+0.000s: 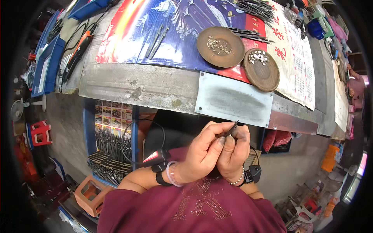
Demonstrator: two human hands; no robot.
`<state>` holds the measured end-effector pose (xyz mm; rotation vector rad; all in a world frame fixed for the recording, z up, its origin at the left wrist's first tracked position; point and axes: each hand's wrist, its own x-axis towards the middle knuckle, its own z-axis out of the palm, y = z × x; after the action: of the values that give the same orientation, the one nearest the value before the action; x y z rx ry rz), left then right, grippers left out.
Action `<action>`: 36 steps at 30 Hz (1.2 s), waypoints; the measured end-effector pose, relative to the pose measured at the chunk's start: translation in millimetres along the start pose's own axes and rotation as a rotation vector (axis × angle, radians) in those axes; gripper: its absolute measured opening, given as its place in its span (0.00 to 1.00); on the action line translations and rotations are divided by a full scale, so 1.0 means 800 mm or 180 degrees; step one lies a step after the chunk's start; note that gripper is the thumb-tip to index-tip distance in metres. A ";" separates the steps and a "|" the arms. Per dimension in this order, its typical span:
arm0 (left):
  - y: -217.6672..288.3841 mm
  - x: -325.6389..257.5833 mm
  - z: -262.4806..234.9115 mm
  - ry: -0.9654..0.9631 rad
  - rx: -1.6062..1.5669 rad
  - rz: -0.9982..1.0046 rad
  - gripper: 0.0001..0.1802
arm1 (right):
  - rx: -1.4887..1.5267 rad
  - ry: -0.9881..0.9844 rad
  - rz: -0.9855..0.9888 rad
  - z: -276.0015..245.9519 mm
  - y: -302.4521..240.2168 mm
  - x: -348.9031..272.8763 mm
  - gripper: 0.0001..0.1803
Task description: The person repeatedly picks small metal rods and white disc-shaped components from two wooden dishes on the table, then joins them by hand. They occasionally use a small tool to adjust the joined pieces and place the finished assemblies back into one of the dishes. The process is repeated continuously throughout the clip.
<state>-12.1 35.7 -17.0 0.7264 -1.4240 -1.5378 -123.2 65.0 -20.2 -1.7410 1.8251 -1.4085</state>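
My left hand [205, 150] and my right hand [235, 151] meet just in front of the table's near edge. Between their thumbs and fingertips both pinch a small, thin, dark piece [235, 126] with a pointed end; fingers cover most of it, so its kind does not show. Right beyond them, a pale metal plate [204, 91] with a dark smudged middle lies at the table edge. Behind it are a round brown dish [206, 54] holding small slender metallic bits and a smaller brown dish [264, 79] with little white pieces. Two thin dark rods [157, 43] lie further left.
Bundles of dark rods [252, 35] lie behind the dishes on the poster-covered table. An orange-black corded tool [79, 52] and a blue bin [47, 70] sit at left. Below the edge stands a blue-framed box with many black rods [110, 149]; an orange crate [91, 194] is nearby.
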 end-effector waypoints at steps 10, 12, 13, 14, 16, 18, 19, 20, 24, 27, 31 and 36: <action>0.023 0.008 -0.014 -0.0378 -0.0674 -0.0488 0.22 | 0.1032 -0.0392 0.0216 -0.025 0.011 0.034 0.06; 0.026 0.010 -0.021 -0.0517 -0.0705 -0.0431 0.22 | 0.0597 -0.0245 -0.0337 -0.017 0.007 0.035 0.07; 0.028 0.010 -0.021 -0.0405 -0.0415 -0.0398 0.22 | 0.0369 -0.0187 -0.0514 -0.013 0.003 0.035 0.07; 0.029 0.012 -0.021 -0.0349 -0.0308 -0.0243 0.22 | 0.0128 -0.0130 -0.0571 -0.011 -0.002 0.034 0.08; 0.032 0.016 -0.023 -0.0262 -0.0094 0.0004 0.22 | 0.0326 -0.0291 -0.0154 -0.010 -0.010 0.033 0.07; 0.037 0.019 -0.027 -0.0308 -0.0092 -0.0070 0.22 | 0.0679 -0.0530 0.0112 -0.013 -0.013 0.036 0.07; 0.040 0.021 -0.032 -0.0369 0.0026 -0.0131 0.22 | 0.1225 -0.0694 0.0771 -0.018 -0.014 0.038 0.09; 0.043 0.024 -0.038 -0.0434 0.0105 -0.0174 0.22 | 0.1643 -0.0599 0.0962 -0.018 -0.009 0.043 0.11; 0.047 0.061 -0.097 0.0140 0.1291 -0.0180 0.16 | 0.1824 -0.0273 0.0463 -0.024 0.005 0.051 0.10; 0.041 0.118 -0.162 0.1000 0.1750 -0.0152 0.10 | 0.1146 -0.0313 0.0283 -0.032 0.016 0.050 0.04; 0.019 0.203 -0.247 0.1104 0.3441 0.0433 0.07 | 0.0347 -0.0309 0.0039 -0.043 0.034 0.044 0.07; 0.000 0.229 -0.287 0.0529 0.3655 -0.0309 0.14 | -0.0194 0.0172 -0.0110 -0.050 0.056 0.045 0.10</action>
<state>110.2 -230.8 -28.2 1.5449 -2.1137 -0.5618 -189.9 43.8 -19.2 -1.7888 1.8934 -1.4411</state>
